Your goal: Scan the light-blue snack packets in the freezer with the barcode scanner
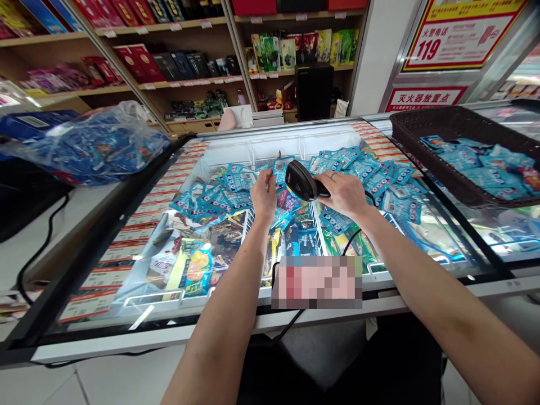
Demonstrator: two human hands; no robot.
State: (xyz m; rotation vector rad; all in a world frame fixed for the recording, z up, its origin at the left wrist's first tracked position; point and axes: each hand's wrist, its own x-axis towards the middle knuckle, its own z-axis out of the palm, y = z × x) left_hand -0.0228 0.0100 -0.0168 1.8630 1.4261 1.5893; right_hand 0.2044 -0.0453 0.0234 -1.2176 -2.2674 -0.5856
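My right hand point(343, 194) is wrapped round the handle of a black barcode scanner point(300, 180), its head pointing left over the freezer. Close to the scanner's head, my left hand point(264, 194) is closed in a pinch at the edge of a small blue packet point(282, 166) with a barcode on it. Many like blue packets point(223, 197) lie spread over the glass top on the left, and another heap of blue packets point(367, 169) lies to the right of the scanner. Part of the scanner's cable shows below my right hand.
A phone point(316, 282) with a blurred screen lies at the freezer's point(169, 332) front edge. At right stands a brown woven basket point(447, 169) holding blue packets. A clear plastic bag point(105, 140) of blue packs sits at left. Stocked shelves point(185, 81) rise behind.
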